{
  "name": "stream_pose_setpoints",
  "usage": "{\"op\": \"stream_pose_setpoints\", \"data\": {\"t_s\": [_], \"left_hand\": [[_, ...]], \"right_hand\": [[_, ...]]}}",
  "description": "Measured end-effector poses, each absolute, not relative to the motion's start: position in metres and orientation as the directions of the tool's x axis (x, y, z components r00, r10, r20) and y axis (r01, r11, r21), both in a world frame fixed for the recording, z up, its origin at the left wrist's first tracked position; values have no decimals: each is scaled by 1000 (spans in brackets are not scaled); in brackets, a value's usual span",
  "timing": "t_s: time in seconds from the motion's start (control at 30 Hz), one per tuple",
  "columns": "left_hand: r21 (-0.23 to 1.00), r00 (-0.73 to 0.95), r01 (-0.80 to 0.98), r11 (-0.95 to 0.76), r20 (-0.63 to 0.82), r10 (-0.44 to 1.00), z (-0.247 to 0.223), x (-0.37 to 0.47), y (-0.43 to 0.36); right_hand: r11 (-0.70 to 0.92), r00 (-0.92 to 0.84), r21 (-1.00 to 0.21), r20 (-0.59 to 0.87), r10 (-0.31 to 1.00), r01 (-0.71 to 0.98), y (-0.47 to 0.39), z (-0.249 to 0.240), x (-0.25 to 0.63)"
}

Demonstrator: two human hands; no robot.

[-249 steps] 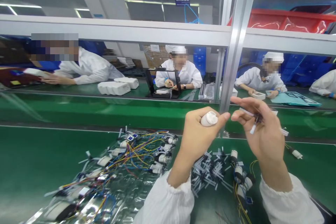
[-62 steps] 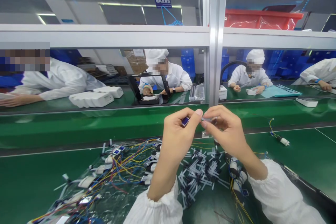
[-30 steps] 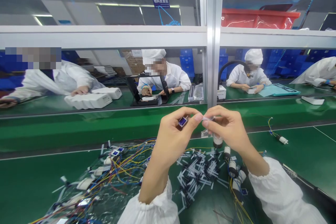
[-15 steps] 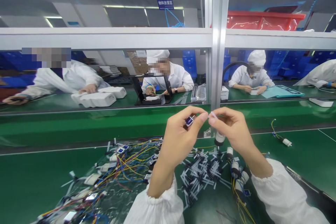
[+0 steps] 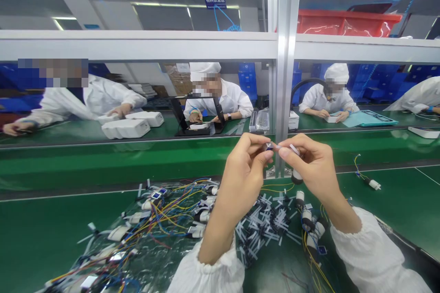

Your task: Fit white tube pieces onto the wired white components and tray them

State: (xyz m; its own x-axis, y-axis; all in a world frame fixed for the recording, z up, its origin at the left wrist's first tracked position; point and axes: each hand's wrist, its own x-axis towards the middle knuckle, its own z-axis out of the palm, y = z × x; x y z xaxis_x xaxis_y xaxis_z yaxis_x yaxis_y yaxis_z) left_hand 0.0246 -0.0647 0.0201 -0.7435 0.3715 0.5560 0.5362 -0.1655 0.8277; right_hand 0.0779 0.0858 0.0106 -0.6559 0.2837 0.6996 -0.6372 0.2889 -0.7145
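My left hand (image 5: pixel 244 171) is closed in a pinch on a small dark square part (image 5: pixel 268 146) with a shiny face. Close beside it, fingertips nearly meeting, my right hand (image 5: pixel 311 162) pinches a thin pale strip (image 5: pixel 294 150). A white and black cylinder (image 5: pixel 296 176) hangs just under the right fingers, with a yellow wire running left from it. Below both hands lies a pile of small black parts with pale strips (image 5: pixel 264 224). Whether the strip joins the cylinder is hidden by my fingers.
Wired white assemblies (image 5: pixel 161 210) spread over clear plastic at the left. More wired cylinders (image 5: pixel 307 219) lie near my right wrist, and a single one (image 5: pixel 373 184) farther right. A metal post (image 5: pixel 283 100) rises beyond my hands. Several people in white work across the line.
My left hand has turned and shifted right, bringing the square part up toward the right fingertips. My right hand and the hanging cylinder have moved slightly right.
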Motion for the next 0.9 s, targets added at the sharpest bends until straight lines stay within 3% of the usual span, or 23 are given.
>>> {"op": "stream_pose_setpoints", "data": {"t_s": [0.33, 0.63, 0.9], "left_hand": [[749, -712, 650, -124, 658, 245, 18, 29, -57], [760, -754, 613, -215, 644, 131, 17, 35, -48], [743, -729, 640, -194, 668, 151, 12, 32, -42]], "right_hand": [[319, -618, -694, 720, 317, -645, 85, 12, 77], [372, -604, -686, 727, 327, -625, 82, 10, 77], [448, -528, -613, 789, 313, -651, 81, 5, 71]]}}
